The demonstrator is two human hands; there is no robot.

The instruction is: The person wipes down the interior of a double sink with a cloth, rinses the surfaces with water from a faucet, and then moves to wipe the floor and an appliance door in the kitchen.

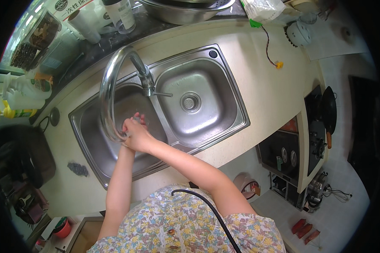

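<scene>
Over the left basin (95,139) of a stainless steel double sink, my two hands are together beneath the spout of a chrome gooseneck faucet (106,95). My right hand (138,134) lies on top, its fingers curled over my left hand (142,118). Most of the left hand is hidden; pink fingertips show beyond the right one. Something clear glints by the fingers, and I cannot tell whether it is water or an object. The faucet's lever (163,94) points toward the right basin (202,123), which has a strainer drain (190,102).
A grey scouring pad (78,169) lies left of the sink. Pump bottles (17,112) and a clear bottle (122,19) line the back left. Steel bowls (186,14) stand behind the faucet. At the right are a wok (329,110) and a white pot (298,33).
</scene>
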